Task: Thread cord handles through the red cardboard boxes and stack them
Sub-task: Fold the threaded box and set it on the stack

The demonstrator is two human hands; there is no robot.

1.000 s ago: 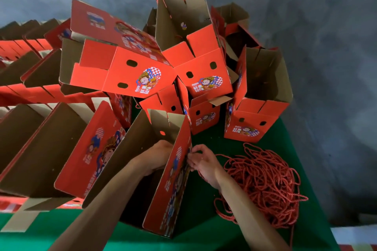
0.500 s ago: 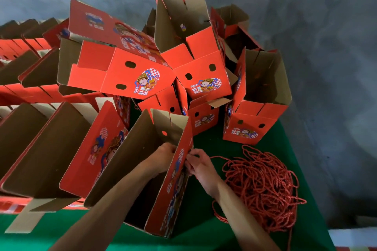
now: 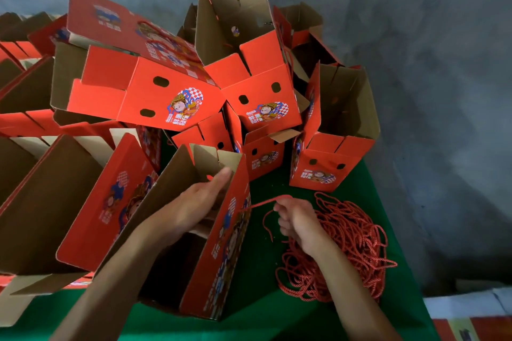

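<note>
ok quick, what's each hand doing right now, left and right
Left hand: open, fingers straight, reaching inside the open red box.
Right hand: closed, gripping a red cord running to the box's side.

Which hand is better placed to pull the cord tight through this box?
Right. The right hand already grips the red twisted cord running out of the open red cardboard box's side wall; the left hand is inside the box.
</note>
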